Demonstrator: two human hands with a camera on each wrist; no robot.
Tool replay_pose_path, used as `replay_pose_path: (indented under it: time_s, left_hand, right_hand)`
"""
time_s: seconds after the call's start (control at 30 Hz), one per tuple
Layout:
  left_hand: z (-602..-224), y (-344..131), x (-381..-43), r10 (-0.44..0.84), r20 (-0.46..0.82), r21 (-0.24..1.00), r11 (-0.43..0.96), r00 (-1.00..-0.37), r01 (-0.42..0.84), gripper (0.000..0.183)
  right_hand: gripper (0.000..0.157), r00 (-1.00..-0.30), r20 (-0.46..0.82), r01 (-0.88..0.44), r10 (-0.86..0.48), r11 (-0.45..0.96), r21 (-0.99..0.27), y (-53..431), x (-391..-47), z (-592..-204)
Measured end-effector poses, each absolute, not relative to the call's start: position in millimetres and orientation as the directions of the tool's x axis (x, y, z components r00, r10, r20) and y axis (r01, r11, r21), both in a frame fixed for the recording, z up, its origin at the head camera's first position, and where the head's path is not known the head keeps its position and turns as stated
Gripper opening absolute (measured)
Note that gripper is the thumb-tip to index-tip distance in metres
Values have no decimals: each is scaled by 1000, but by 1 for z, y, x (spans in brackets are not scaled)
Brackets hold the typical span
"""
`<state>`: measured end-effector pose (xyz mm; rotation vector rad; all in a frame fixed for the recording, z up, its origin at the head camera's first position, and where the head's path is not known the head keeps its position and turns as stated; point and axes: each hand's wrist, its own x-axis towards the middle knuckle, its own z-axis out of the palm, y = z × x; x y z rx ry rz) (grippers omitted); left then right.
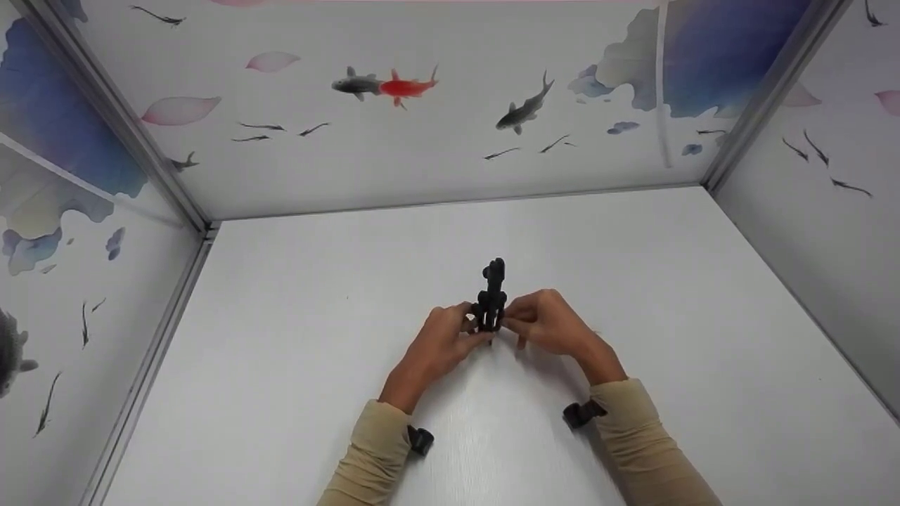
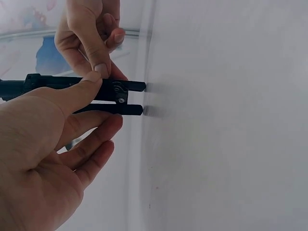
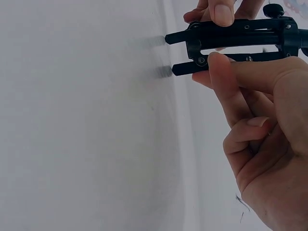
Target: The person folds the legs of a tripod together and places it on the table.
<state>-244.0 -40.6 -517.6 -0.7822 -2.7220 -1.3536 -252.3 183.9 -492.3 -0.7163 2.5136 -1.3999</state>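
Observation:
A small black tripod (image 1: 495, 281) with its legs folded close together stands upright near the middle of the white table. On its left side my left hand (image 1: 437, 343) pinches the leg section between thumb and fingers. From the other side my right hand (image 1: 552, 325) pinches a leg, its thumb and index finger near the lower hinge. Two dark leg tips (image 2: 137, 86) show close at the tabletop in the left wrist view. A round knob (image 3: 273, 10) sticks out from the upper body in the right wrist view. The hands hide part of the legs.
White panels painted with fish and leaves (image 1: 520, 112) enclose the table (image 1: 316, 281) at the back and both sides. Metal frame posts (image 1: 140, 133) stand at the corners. A black wrist camera (image 1: 420, 441) is strapped at the left sleeve, another camera (image 1: 580, 414) at the right.

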Motion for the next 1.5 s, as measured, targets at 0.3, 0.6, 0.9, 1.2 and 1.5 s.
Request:
replay_pose_path:
  time_s: [0.3,0.6,0.9,1.2,1.5]
  left_hand:
    - [-518,-40,-244,438,215,733,518,-873,441,31]
    - [-517,-38,-245,434,213,725,530,-875,440,31]
    - [-517,-36,-245,435,187,721,548,-881,424,28]
    - [-518,-37,-244,442,193,720,543,-876,433,29]
    - [-517,-43,-242,439,181,716,554,-880,424,30]
  right_hand:
    - [10,-851,123,-364,-510,405,-839,185,-252,-493]
    - [11,-864,93,-331,-495,418,-846,192,-264,-515]
    - [11,-860,111,-346,-499,407,-846,197,-267,-522]
    - [11,-836,101,-358,-540,395,-846,200,-268,-520]
    - [14,-820,72,-360,-568,413,-837,199,-271,-518]
